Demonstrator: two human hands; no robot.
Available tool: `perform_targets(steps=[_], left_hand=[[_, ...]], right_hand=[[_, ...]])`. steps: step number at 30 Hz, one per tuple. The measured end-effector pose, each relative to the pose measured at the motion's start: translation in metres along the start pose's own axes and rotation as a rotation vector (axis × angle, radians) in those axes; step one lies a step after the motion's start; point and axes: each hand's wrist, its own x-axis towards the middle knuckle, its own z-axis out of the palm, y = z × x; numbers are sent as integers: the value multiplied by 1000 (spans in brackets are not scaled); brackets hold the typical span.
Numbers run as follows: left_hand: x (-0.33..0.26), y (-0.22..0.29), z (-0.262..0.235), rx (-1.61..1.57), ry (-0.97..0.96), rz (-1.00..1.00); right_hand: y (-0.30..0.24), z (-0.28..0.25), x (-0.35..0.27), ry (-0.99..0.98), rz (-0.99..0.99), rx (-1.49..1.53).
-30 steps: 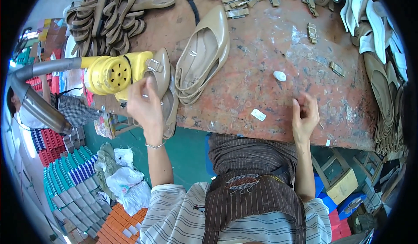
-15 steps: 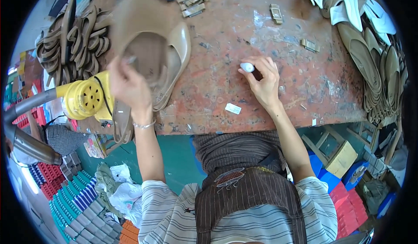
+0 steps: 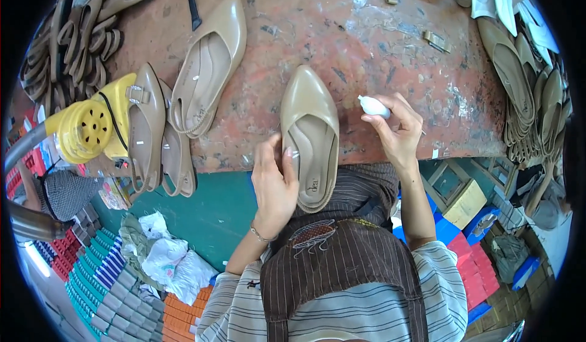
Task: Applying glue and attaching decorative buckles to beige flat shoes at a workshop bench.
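My left hand (image 3: 274, 180) is closed on the side of a tan, pointed-toe slingback shoe (image 3: 310, 95), its thumb at the opening. The shoe lies sole down, toe pointing away from me, with its heel reaching over the table's front edge. To its right, my right hand (image 3: 400, 128) pinches a small white squeeze bottle (image 3: 374, 107) above the table, its nozzle turned to the left. A matching slingback (image 3: 229, 28) rests farther left. Beside that stand two more tan shoes, one with a bow buckle (image 3: 138, 94).
At the left edge is a yellow slotted housing (image 3: 91, 131) on a grey pipe. Piles of tan shoes sit at far left (image 3: 79, 43) and right (image 3: 506, 67). Loose tan bow buckles (image 3: 437, 41) and a dark strap (image 3: 188, 3) lie on the worn red-brown table (image 3: 390, 55).
My left hand has brought the shoe from the left side to the middle of the table's front edge. My right hand still holds the bottle. The view has shifted.
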Motion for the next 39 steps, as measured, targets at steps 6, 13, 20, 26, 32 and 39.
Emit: perform_targets(steps=[6, 13, 20, 26, 32, 39], left_hand=[[-11, 31, 9, -664, 48, 40], [27, 7, 58, -2084, -152, -417], [29, 16, 60, -1977, -126, -331], [29, 19, 59, -1870, -97, -351], [29, 19, 61, -1871, -78, -359], [27, 10, 69, -1944, -109, -297]], right_hand=[[-5, 7, 2, -95, -131, -103], [-15, 18, 16, -188, -208, -171], [-15, 21, 21, -229, -223, -221], [-20, 21, 26, -260, -231, -267], [-22, 21, 26, -301, -210, -275], [-27, 22, 29, -321, -220, -306]])
